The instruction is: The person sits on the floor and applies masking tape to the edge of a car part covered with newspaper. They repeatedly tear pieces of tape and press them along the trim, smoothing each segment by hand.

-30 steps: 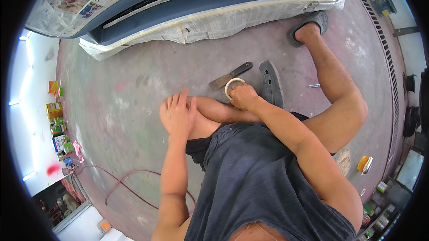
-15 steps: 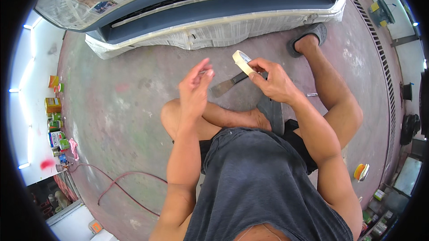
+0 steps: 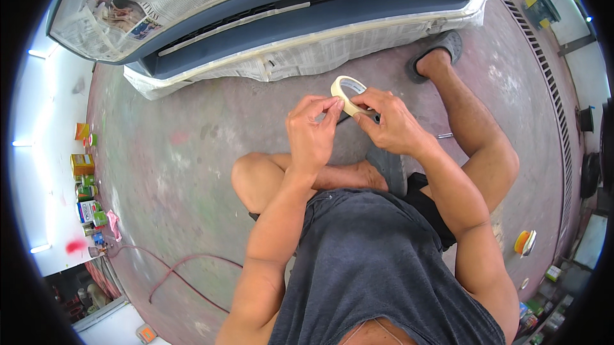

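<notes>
A roll of pale cream masking tape [image 3: 338, 88] is held up in front of me, over the floor. My right hand [image 3: 391, 126] grips it by its right side, with thumb and fingers closed on the ring. From the other side my left hand [image 3: 310, 134] meets the roll, thumb and forefinger pinched together at its near left edge. Whether a loose tape end is between those fingertips is too small to tell. Beneath the hands lies a scraper [image 3: 344, 117] on the floor, mostly hidden now.
Ahead stands a grey-blue car bumper [image 3: 332, 15] masked with newspaper [image 3: 300, 57]. My legs are bent, with dark clogs [image 3: 391, 172] on the feet. A red hose [image 3: 182, 265] loops at left, near cans [image 3: 83, 164] along the wall. A floor grate [image 3: 543, 70] runs at right.
My left hand has moved right, from apart to touching the tape roll, its fingers now pinched. The right hand still holds the roll, which is tilted differently. The scraper blade has become covered.
</notes>
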The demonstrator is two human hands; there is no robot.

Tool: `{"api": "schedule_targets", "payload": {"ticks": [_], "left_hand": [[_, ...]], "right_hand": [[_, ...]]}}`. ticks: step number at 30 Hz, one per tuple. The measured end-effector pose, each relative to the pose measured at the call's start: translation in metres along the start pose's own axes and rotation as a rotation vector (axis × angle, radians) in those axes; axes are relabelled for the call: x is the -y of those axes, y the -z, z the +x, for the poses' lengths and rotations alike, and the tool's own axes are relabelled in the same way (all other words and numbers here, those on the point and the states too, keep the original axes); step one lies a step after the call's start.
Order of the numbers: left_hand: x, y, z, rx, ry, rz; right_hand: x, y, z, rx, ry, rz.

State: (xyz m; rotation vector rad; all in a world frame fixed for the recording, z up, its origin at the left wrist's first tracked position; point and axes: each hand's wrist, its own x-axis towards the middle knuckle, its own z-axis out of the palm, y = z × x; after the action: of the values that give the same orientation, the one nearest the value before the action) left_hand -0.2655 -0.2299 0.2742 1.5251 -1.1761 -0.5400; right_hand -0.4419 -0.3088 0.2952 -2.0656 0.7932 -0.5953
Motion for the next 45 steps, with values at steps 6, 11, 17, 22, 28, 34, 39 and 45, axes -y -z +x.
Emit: {"api": "schedule_targets", "payload": {"ticks": [6,11,17,22,28,34,39,45], "left_hand": [[0.014,0.003,0.001,0.052,0.090,-0.029],[0.038,-0.001,-0.004,0.081,0.270,-0.033],[0.066,0.016,0.007,0.024,0.396,-0.115],[0.064,0.017,0.013,0.021,0.422,-0.258],[0.039,-0.002,0.011,0.030,0.278,-0.513],[0.038,-0.005,0.009,0.068,0.109,-0.272],[0.025,0.000,0.010,0.078,0.061,-0.174],[0.027,-0.006,0.007,0.047,-0.010,-0.032]], "right_hand": [[-0.005,0.004,-0.004,0.155,-0.086,-0.008],[-0.029,-0.005,0.001,0.301,-0.229,-0.325],[-0.023,-0.017,0.014,0.308,-0.304,0.017],[-0.037,-0.032,0.020,0.168,-0.207,-0.134],[-0.011,-0.021,0.029,0.173,-0.455,0.282],[-0.003,-0.020,0.028,0.140,-0.478,0.318],[0.001,-0.013,0.029,0.207,-0.490,0.332],[-0.010,-0.009,0.032,0.286,-0.489,0.331]]}}
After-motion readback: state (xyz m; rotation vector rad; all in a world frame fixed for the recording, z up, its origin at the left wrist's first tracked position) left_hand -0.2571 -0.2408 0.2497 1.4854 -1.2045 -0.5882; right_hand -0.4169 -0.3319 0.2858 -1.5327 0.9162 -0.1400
